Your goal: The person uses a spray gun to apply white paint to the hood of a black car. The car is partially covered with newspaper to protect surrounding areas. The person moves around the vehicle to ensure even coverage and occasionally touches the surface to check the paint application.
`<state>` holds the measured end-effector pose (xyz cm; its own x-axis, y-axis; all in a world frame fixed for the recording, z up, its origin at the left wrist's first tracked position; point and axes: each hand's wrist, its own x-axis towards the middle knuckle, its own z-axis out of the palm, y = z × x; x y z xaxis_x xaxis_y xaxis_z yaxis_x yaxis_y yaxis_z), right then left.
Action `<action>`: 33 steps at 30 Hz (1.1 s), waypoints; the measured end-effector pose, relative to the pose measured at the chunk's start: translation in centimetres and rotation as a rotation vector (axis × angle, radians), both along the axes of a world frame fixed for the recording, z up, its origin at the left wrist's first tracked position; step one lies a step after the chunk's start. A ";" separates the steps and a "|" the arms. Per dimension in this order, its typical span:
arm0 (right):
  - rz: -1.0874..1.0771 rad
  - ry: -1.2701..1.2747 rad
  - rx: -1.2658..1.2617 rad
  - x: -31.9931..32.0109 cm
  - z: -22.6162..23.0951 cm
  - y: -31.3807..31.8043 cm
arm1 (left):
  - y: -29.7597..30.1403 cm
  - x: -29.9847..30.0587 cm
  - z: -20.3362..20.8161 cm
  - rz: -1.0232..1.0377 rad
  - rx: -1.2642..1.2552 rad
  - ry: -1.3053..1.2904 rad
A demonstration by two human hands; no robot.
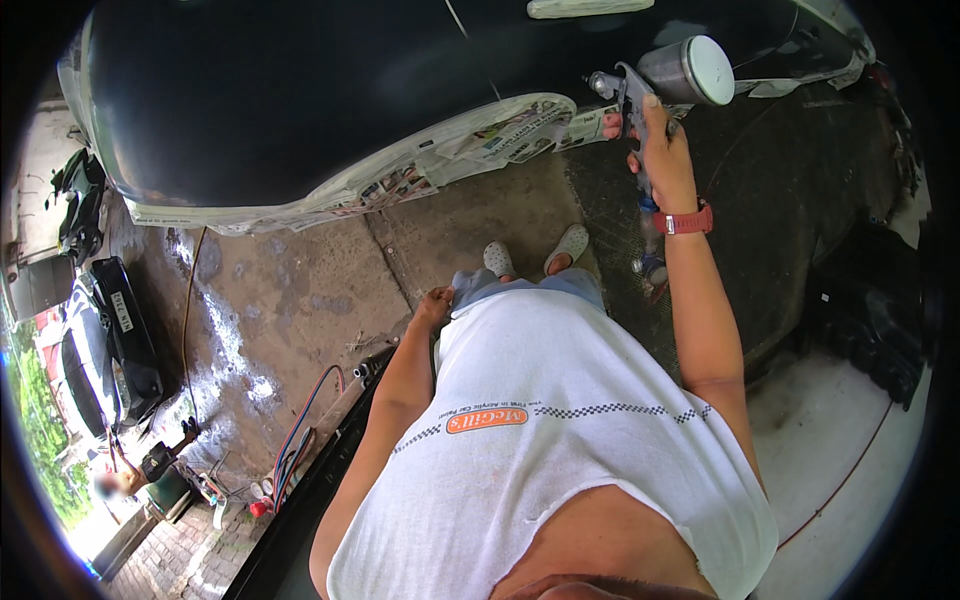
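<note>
My right hand (664,150) is wrapped round the grip of a metal spray gun (632,105), with one finger near the trigger. A silver paint cup (686,72) with a white lid tilts sideways on the gun. The nozzle points left, close to a dark car body panel (300,90). Taped newspaper (480,140) lines the panel's lower edge. A fitting (652,268) hangs under the gun's grip. My left hand (434,306) is down beside my grey shorts (475,288), its fingers curled in; what they hold, if anything, is hidden.
Behind me on the left lie blue and red hoses (300,425) beside a black edge. A motorcycle (78,205), a black bumper (128,330) and a seated person (150,470) are farther left. Dark matting (740,230) covers the right floor; a black plastic part (875,310) is beyond.
</note>
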<state>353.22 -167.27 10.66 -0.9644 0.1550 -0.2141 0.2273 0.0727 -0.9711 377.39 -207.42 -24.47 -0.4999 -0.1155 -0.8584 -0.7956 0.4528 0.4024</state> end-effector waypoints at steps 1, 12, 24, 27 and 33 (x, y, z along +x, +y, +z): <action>0.017 0.008 0.005 0.2 -0.7 0.0 | 0.0 0.0 -0.1 0.010 0.009 -0.003; 0.269 0.142 -0.007 3.4 -2.0 -7.0 | -0.3 -0.3 -1.4 0.029 0.100 0.054; 0.392 0.165 0.026 3.7 -3.8 -9.5 | -0.5 -0.8 -0.3 0.017 0.058 -0.020; 0.332 0.177 0.072 3.0 -5.1 -7.8 | -0.9 -0.2 -0.8 0.017 0.037 -0.037; 0.136 0.167 0.059 2.5 -5.4 -3.8 | -0.9 -0.2 -0.1 0.007 0.028 -0.036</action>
